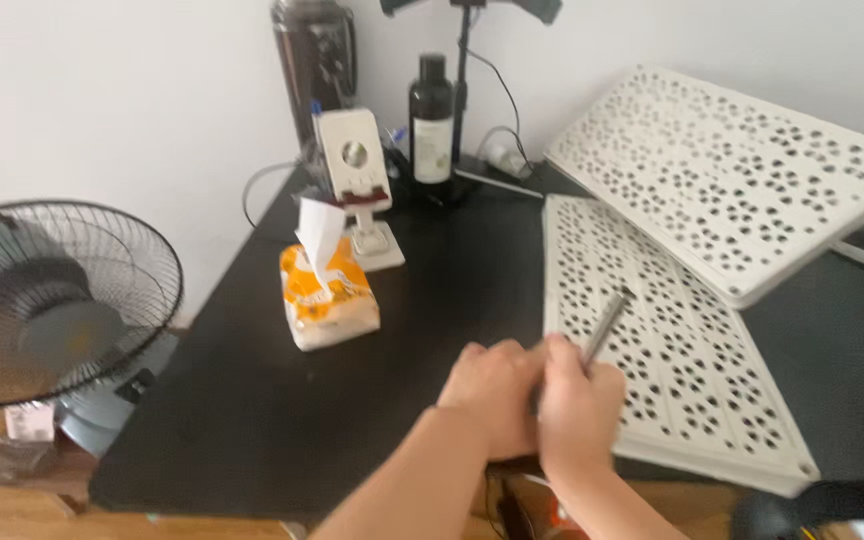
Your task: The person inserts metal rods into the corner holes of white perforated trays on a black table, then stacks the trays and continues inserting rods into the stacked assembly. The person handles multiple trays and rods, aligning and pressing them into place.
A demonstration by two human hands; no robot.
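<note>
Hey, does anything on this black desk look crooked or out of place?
Yes. One white perforated plastic panel lies tilted, its edge propped over the flat white perforated panel rather than lying level. The orange tissue pack sits askew with a tissue sticking up. Both hands grip a thin grey rod.

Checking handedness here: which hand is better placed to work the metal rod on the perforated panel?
Right hand, probably: it grips the rod over the panel; left hand only touches it.

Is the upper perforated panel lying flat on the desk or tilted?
Tilted. The upper perforated panel rests its lower edge on the flat panel, its far side raised above the black desk.
</note>
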